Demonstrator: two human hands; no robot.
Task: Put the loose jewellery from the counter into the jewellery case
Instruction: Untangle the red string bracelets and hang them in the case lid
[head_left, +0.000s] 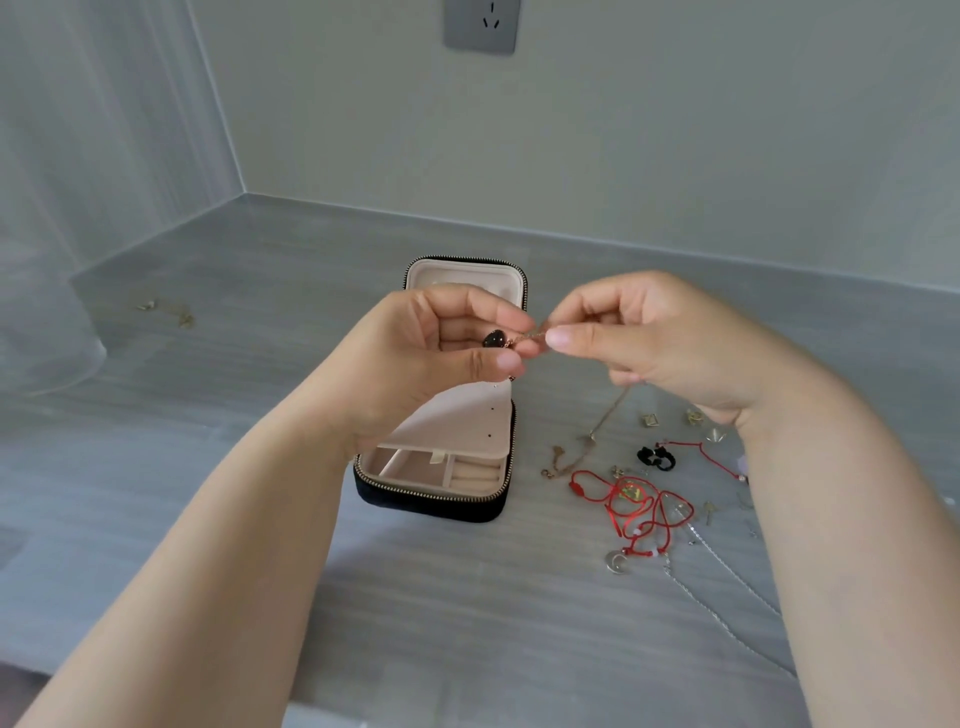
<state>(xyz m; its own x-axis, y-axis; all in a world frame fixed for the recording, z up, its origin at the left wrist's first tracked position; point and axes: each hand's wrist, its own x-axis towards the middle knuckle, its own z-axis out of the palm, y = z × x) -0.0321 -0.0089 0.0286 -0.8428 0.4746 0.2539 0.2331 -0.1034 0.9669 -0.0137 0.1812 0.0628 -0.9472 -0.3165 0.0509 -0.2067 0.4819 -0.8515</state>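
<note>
A black zip jewellery case (436, 499) lies open on the grey counter, its pale pink inside and small compartments showing. Above it, my left hand (441, 353) and my right hand (649, 343) pinch a thin gold necklace with a dark oval pendant (493, 339). The pendant sits by my left fingertips, and the chain (608, 413) trails down from my right hand to the counter. Loose jewellery lies right of the case: red cord bracelets (631, 501), a silver moon charm (616, 562), a black ring (655, 458), a silver chain (727, 597) and small gold pieces.
A small gold piece (176, 312) lies far left on the counter near the corner. Grey walls close the back and left, with a socket (480, 26) high on the back wall. The counter's front edge runs along the bottom.
</note>
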